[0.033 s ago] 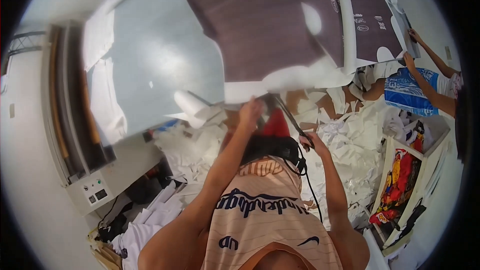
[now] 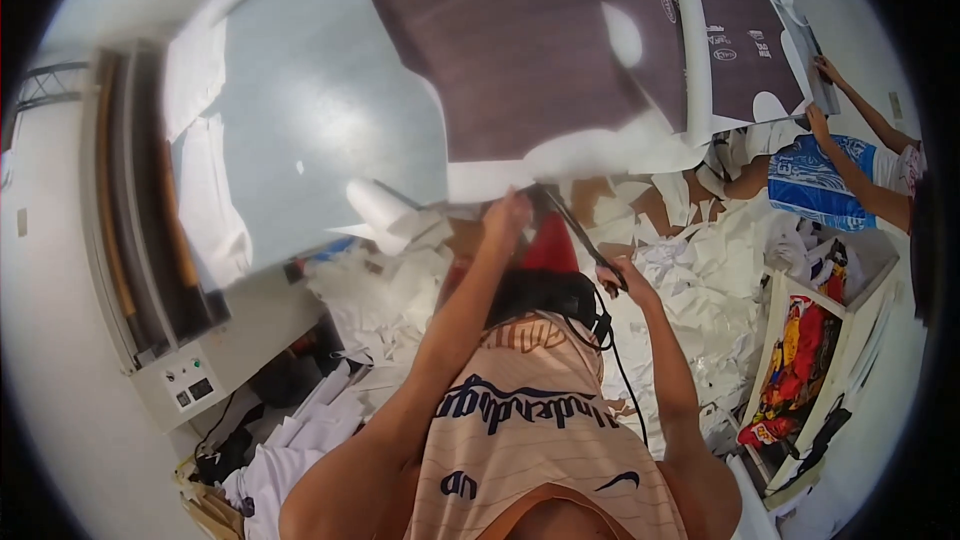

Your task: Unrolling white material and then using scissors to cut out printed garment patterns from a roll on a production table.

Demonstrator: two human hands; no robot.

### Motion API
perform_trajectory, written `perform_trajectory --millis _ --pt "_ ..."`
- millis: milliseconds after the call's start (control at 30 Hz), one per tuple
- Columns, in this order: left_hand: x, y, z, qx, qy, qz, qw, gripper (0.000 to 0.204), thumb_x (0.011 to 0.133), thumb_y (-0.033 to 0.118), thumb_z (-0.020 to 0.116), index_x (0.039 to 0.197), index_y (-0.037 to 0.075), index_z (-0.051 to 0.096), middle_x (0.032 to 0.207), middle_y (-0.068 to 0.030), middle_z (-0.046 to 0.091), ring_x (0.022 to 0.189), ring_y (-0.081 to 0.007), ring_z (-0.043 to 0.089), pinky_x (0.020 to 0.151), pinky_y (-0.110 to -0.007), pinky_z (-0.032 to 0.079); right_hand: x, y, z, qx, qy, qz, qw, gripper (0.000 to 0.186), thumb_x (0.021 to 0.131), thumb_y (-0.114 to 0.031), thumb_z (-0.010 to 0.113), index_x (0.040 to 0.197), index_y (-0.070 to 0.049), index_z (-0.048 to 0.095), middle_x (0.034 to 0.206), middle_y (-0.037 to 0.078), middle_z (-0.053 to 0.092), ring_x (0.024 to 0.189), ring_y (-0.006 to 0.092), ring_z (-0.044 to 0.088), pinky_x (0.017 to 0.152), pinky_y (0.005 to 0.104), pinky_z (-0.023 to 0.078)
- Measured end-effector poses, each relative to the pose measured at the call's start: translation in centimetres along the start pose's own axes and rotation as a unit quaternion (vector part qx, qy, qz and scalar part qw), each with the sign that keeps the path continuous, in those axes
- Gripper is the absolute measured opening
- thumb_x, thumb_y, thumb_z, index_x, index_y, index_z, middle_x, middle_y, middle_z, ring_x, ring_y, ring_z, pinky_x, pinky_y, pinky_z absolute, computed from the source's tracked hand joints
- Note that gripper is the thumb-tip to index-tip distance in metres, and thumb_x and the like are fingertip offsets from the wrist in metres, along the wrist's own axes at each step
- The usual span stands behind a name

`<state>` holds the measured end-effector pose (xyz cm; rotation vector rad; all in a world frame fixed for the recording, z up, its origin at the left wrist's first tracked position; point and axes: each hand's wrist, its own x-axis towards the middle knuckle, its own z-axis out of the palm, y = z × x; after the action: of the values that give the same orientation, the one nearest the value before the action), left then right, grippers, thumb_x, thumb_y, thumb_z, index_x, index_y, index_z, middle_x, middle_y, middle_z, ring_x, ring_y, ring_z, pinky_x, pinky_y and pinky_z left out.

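Observation:
A large printed paper sheet (image 2: 510, 70), dark maroon with white margins, lies over the table in front of me. At its near white edge, my left hand (image 2: 510, 215) is closed with its fingertips on the paper; the fingers are partly blurred. My right hand (image 2: 632, 282) grips the handles of long dark scissors (image 2: 576, 230). The blades point away and to the left, their tips at the sheet's near edge, just right of my left hand. A curled white flap of paper (image 2: 385, 218) hangs over the table edge to the left.
Heaps of white paper scraps (image 2: 700, 290) cover the floor below the table. A grey machine with a control panel (image 2: 190, 385) stands left. At right are a frame bin with colourful pieces (image 2: 790, 370) and another person's hands (image 2: 822, 120) at the table's far end.
My left hand has shifted very slightly to the right and away from me along the sheet's edge. The scissors stay in my right hand.

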<state>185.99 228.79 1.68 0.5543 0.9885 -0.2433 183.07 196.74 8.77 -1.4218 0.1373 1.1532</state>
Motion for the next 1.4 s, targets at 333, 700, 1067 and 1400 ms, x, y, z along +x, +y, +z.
perform_trajectory --millis 333,700,1067,1400 --pt "3.7 -1.5 0.0 0.105 0.049 0.094 0.989 0.023 0.1 0.028 0.068 0.108 0.007 0.065 0.1 -0.0027 0.074 0.091 -0.0131 0.069 0.072 -0.029 0.052 7.6 -2.7 -0.8 -0.014 -0.04 -0.015 0.999 0.04 0.093 -0.034 0.076 0.07 -0.009 0.055 0.056 -0.004 0.049 0.048 0.0062 0.047 0.046 0.0255 0.037" --pt "3.6 -0.5 2.0 0.093 0.076 0.075 0.99 0.022 0.099 0.028 0.07 0.106 0.007 0.07 0.102 -0.0026 0.075 0.097 -0.0131 0.069 0.082 -0.03 0.051 11.6 -4.1 -3.4 -0.185 0.015 -0.007 0.983 0.043 0.083 -0.03 0.088 0.061 -0.007 0.058 0.051 -0.004 0.049 0.043 0.0057 0.044 0.043 0.0247 0.031" --pt "5.0 1.3 0.8 0.155 0.09 0.088 0.98 0.035 0.096 0.028 0.072 0.114 -0.002 0.071 0.108 -0.0127 0.075 0.103 -0.0227 0.07 0.09 -0.04 0.052 18.8 -15.4 -8.5 -0.284 -0.108 0.055 0.951 0.048 0.079 -0.035 0.09 0.059 -0.008 0.056 0.052 -0.007 0.042 0.048 0.0045 0.038 0.045 0.0269 0.025" --pt "3.3 1.9 1.7 0.123 0.113 0.071 0.983 0.03 0.097 0.03 0.073 0.109 0.003 0.073 0.103 -0.0056 0.076 0.096 -0.0134 0.07 0.08 -0.029 0.05 24.3 -19.7 -6.6 -0.377 -0.206 -0.008 0.903 0.049 0.078 -0.037 0.09 0.058 -0.007 0.056 0.055 -0.006 0.042 0.051 0.0058 0.038 0.048 0.0272 0.025"
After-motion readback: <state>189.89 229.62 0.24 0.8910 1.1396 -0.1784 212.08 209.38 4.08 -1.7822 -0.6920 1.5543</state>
